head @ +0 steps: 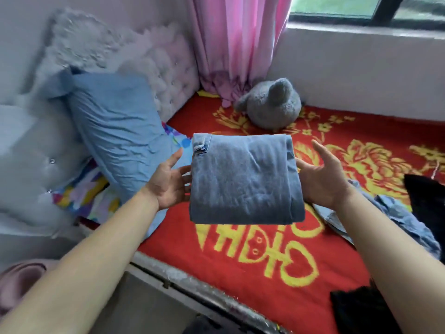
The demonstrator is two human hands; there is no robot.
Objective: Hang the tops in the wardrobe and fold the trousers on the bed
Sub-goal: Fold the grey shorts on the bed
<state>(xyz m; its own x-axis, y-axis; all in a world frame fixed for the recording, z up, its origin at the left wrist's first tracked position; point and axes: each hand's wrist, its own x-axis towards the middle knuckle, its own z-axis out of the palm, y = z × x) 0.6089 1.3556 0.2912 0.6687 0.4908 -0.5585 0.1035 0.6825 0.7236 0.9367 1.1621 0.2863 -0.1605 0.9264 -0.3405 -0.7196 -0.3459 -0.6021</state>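
denim fills the middle of the head view: a folded pair of jeans [245,182], a thick squarish bundle with a hem showing at its upper left corner. it looks to be held up above the red and yellow blanket [240,266] on the bed, not resting on it. the left hand [168,184] is at the bundle's left edge and the right hand [322,179] at its right edge, well apart, with the jeans between them. both palms face inward and both thumbs are lifted clear of the cloth. the fingers run in under or behind the bundle, so i cannot see how far they curl. neither hand looks clamped on it; they seem to cradle it from the sides.

the step in hand looks like setting the folded jeans down. to do it well, hold the bundle level so the layers do not slide, lower it onto a bare patch of blanket, and draw the fingers out flat and sideways. pick a spot away from the crumpled blue garment [397,218] at the right and the black clothes [428,196] at the right edge. the blue pillow [115,131] at the left and the grey soft toy [272,104] above centre lie further back.
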